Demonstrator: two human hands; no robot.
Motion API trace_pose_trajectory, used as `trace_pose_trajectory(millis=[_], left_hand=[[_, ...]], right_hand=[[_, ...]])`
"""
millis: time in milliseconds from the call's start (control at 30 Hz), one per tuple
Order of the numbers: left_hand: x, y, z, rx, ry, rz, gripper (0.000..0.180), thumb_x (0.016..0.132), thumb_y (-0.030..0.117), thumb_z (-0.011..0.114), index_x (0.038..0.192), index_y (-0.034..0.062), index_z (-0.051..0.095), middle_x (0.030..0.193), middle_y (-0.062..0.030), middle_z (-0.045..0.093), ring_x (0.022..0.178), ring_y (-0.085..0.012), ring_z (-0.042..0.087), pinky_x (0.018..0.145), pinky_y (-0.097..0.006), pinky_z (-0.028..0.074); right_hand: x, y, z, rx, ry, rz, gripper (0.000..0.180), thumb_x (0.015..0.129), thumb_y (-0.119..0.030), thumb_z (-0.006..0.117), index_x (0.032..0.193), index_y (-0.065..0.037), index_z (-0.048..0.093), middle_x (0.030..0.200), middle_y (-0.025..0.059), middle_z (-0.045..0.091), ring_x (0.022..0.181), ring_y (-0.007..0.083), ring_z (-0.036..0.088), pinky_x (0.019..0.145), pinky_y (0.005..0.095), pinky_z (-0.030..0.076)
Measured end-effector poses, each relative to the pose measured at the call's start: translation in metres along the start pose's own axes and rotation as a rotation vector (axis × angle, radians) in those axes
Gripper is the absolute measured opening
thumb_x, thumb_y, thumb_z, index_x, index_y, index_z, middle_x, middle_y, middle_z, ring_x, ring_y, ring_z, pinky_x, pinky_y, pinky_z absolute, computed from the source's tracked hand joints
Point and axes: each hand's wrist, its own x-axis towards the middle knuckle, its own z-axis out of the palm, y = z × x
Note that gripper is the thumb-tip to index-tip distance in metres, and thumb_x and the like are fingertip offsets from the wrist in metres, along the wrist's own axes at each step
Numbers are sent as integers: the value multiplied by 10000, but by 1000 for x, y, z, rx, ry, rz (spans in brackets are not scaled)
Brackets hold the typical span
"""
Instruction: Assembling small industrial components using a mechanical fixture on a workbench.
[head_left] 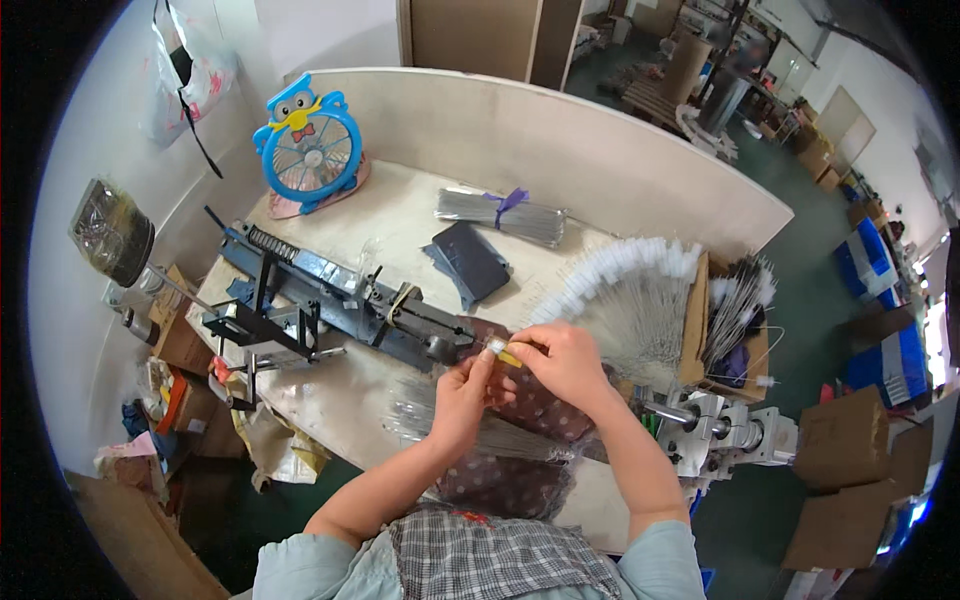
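Note:
In front of me my left hand point(463, 400) and my right hand point(563, 366) come together. Left thumb and fingertip pinch a small white piece point(496, 345), whose exact kind is too small to make out. Against it lies a short yellow strip point(509, 358), which the thumb and fingers of the right hand grip. Just beyond my fingertips is the rounded end of a long dark metal bench fixture point(400, 315). Under my hands lies a brown dotted cloth point(545, 405) with thin wires point(515, 437) on it, partly hidden by my left forearm.
At right, many thin wires with white tips point(625, 275) fan out beside a cardboard box point(695, 320). A metal mechanism point(725, 435) stands at the right edge. Farther back are a dark pad point(470, 262), a tied wire bundle point(500, 215) and a blue fan point(310, 155).

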Motion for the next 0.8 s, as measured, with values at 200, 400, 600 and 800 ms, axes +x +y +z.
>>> trace_pose_trajectory(millis=[200, 400, 600, 800], left_hand=[[7, 1, 4, -365, 37, -50, 405, 964, 380, 422, 1062, 6, 542, 980, -91, 625, 876, -189, 623, 797, -306, 483], [0, 3, 13, -398, 67, -1, 260, 949, 280, 461, 975, 40, 559, 900, -56, 613, 837, -153, 610, 749, -299, 482], [6, -7, 13, -393, 50, 37, 90, 910, 102, 515, 901, 20, 550, 857, -47, 588, 795, -123, 600, 731, -261, 494], [4, 2, 21, -368, 88, 67, 85, 882, 80, 561, 938, 16, 554, 906, -68, 625, 818, -134, 617, 720, -266, 494]], right_hand=[[-9, -5, 24, -177, 237, -149, 243, 739, -249, 695, 907, -75, 682, 855, 66, 648, 851, 245, 578, 709, 354, 476], [-13, -15, 40, -371, 512, -250, 303, 641, -173, 738, 930, -100, 680, 922, 10, 625, 916, 212, 564, 742, 335, 463], [-17, -2, 33, -355, 498, -376, 242, 654, -153, 730, 895, -168, 710, 913, -9, 620, 926, 213, 562, 735, 329, 458], [-27, 13, 24, -344, 454, -355, 244, 687, -171, 724, 929, -161, 696, 943, -10, 615, 953, 211, 551, 757, 350, 462]])
